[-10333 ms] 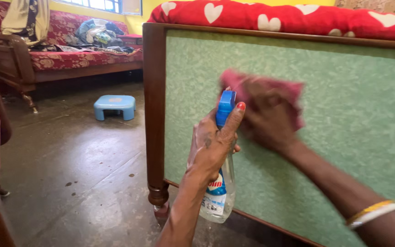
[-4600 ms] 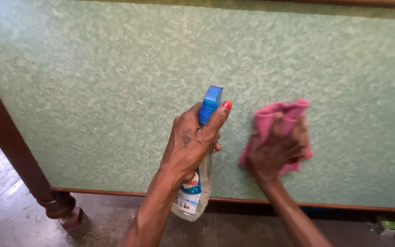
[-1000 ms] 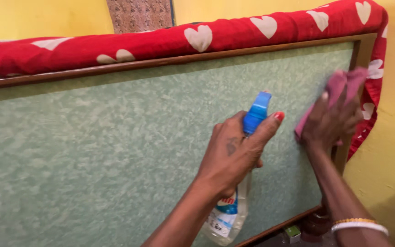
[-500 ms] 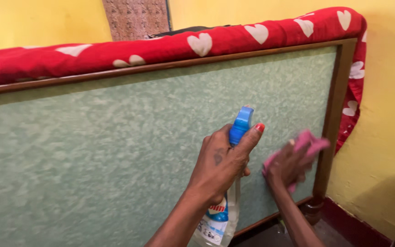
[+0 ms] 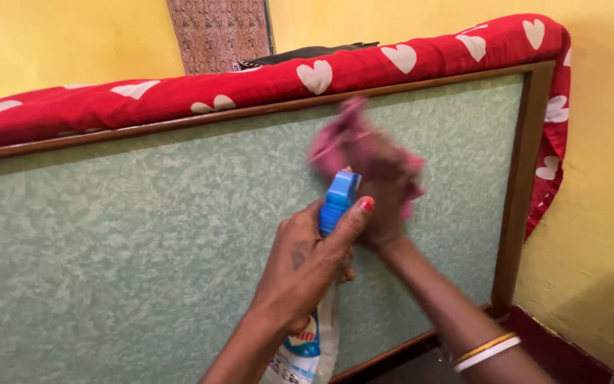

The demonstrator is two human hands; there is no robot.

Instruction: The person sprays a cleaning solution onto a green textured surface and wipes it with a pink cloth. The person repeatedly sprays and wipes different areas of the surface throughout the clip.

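Observation:
My left hand (image 5: pixel 305 267) grips a clear spray bottle (image 5: pixel 307 348) with a blue nozzle (image 5: pixel 339 200), held upright in front of a green textured bed panel (image 5: pixel 143 249). A finger rests by the nozzle. My right hand (image 5: pixel 385 192) presses a pink cloth (image 5: pixel 342 142) flat against the panel's upper middle, just behind the nozzle; the cloth is blurred by motion. Bangles (image 5: pixel 488 350) circle my right wrist.
A dark wooden frame (image 5: pixel 516 192) borders the panel. A red mattress with white hearts (image 5: pixel 286 78) lies on top and hangs over the right end. Yellow walls (image 5: pixel 598 213) stand behind and close on the right, with a dark red skirting below.
My right hand with the pink cloth has swept from the panel's lower right up and left to its upper middle. The left hand still holds the bottle in about the same place.

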